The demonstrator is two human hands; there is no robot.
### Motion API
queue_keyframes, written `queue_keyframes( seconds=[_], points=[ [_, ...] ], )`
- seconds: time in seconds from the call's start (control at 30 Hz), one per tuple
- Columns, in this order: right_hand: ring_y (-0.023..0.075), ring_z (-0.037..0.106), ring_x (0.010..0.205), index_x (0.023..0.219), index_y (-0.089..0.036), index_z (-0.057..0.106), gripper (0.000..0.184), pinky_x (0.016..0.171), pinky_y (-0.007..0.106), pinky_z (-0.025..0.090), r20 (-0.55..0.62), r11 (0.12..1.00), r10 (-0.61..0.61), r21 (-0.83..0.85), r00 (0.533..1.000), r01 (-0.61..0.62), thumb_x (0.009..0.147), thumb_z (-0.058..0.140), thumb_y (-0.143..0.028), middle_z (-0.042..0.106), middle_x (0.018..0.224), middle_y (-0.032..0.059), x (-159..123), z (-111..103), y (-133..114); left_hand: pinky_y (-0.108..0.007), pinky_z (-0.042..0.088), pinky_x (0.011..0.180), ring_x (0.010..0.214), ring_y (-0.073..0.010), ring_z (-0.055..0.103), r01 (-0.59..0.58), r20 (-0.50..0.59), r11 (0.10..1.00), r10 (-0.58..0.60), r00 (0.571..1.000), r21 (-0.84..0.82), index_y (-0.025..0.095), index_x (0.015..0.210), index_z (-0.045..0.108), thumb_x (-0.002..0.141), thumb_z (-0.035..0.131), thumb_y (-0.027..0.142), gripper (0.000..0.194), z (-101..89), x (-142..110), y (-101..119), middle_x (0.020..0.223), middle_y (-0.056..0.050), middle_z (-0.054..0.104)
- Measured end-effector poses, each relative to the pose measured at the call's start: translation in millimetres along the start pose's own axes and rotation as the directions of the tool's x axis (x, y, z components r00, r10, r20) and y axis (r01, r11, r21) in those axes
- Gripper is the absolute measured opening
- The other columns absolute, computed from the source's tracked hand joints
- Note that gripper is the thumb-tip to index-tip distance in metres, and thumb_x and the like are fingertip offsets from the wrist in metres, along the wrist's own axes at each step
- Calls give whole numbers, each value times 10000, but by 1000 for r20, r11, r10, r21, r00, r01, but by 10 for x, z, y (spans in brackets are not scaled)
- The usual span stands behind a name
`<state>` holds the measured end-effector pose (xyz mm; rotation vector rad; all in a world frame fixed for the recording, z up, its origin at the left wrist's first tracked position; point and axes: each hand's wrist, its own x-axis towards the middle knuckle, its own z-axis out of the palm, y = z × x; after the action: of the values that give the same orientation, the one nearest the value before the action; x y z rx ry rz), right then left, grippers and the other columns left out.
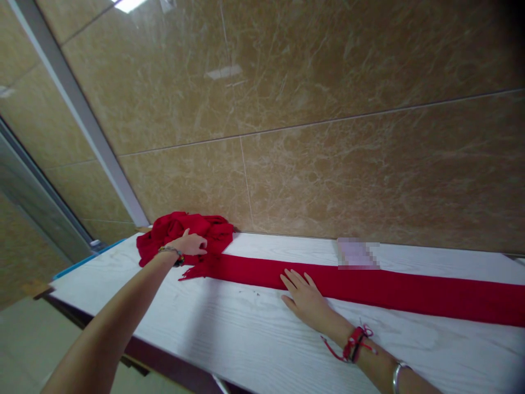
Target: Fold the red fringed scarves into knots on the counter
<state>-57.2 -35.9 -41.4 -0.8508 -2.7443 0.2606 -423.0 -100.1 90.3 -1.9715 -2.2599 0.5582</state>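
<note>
A long red scarf (pixel 389 287), apparently folded to a narrow band, lies flat along the white table and runs out of view at the right. Its left end is fringed. My right hand (pixel 305 295) rests palm down on its near edge, fingers spread. At that left end, my left hand (pixel 191 244) is bent over red cloth with curled fingers. It seems to grip the cloth, though the fingertips are partly hidden. Behind and beside it a crumpled heap of red cloth (pixel 164 230) lies against the wall.
The white table (pixel 254 334) stands along a tan marble-tiled wall (pixel 348 180). A blurred pale rectangular item (pixel 356 254) lies by the scarf's far edge. Beyond the table's left end is a bottle-like thing with a white top (pixel 95 245).
</note>
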Motion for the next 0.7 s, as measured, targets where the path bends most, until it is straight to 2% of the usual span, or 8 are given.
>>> queue_keyframes(
  seconds=[0.07,0.13,0.23,0.3,0.37,0.43,0.57,0.7],
  points=[
    [242,218,1278,1318,-139,350,526,1030,458,138,0,1000,-1,-6,1000,1,847,326,-372,284,1389,111,1,6,1,-509,173,946,869,-209,561,23,-35,1000,-23,999,21,189,845,614,765,450,383,266,-70,-68,-105,869,-56,660],
    [243,217,1278,1316,-134,353,526,1029,459,139,-1,1000,-5,-11,1000,5,846,328,-368,284,1389,111,2,9,0,-483,192,955,909,-207,541,-4,-119,1000,7,993,29,173,893,608,789,429,360,280,-126,-134,-102,900,-65,648],
    [245,217,1277,1314,-123,356,529,1028,458,141,-2,1000,-5,-11,1000,5,844,334,-364,283,1388,115,5,7,-4,-405,220,979,1022,-195,478,-102,-297,994,106,949,27,134,1015,575,843,364,323,331,-75,-211,154,1046,-86,597],
    [246,219,1276,1313,-119,357,529,1028,457,141,0,1000,0,-12,1000,0,842,338,-359,283,1387,116,6,2,-11,-371,223,997,1093,-193,436,-136,-346,990,136,928,25,127,1112,530,868,325,326,375,96,-243,435,1162,-99,537],
    [244,220,1276,1313,-121,357,528,1029,454,139,1,1000,3,-12,1000,-3,841,339,-357,283,1387,118,3,-7,-19,-375,228,1010,1195,-218,353,-148,-371,989,143,918,15,141,1202,466,870,321,389,439,357,-263,702,1286,-116,441],
    [241,216,1278,1315,-125,353,527,1030,452,135,1,1000,1,-8,1000,-1,844,335,-360,280,1389,119,-3,-18,-22,-385,268,999,1244,-224,302,-152,-371,988,128,920,-36,180,1269,393,867,306,440,486,642,-272,867,1353,-106,368],
    [238,201,1284,1324,-128,336,528,1032,455,132,10,1000,-19,0,1000,19,853,322,-367,271,1394,116,-15,-31,-4,-393,317,975,1247,-217,316,-65,-360,984,0,933,-168,193,1319,312,871,270,447,517,1031,-277,850,1382,-105,321],
    [242,200,1284,1326,-127,329,525,1030,462,139,4,999,-44,-2,999,44,865,309,-376,272,1392,124,-4,-19,9,-446,314,967,1250,-245,311,47,-360,987,-101,927,-156,180,1299,351,868,292,407,491,1067,-276,849,1365,-130,343]
  ],
)
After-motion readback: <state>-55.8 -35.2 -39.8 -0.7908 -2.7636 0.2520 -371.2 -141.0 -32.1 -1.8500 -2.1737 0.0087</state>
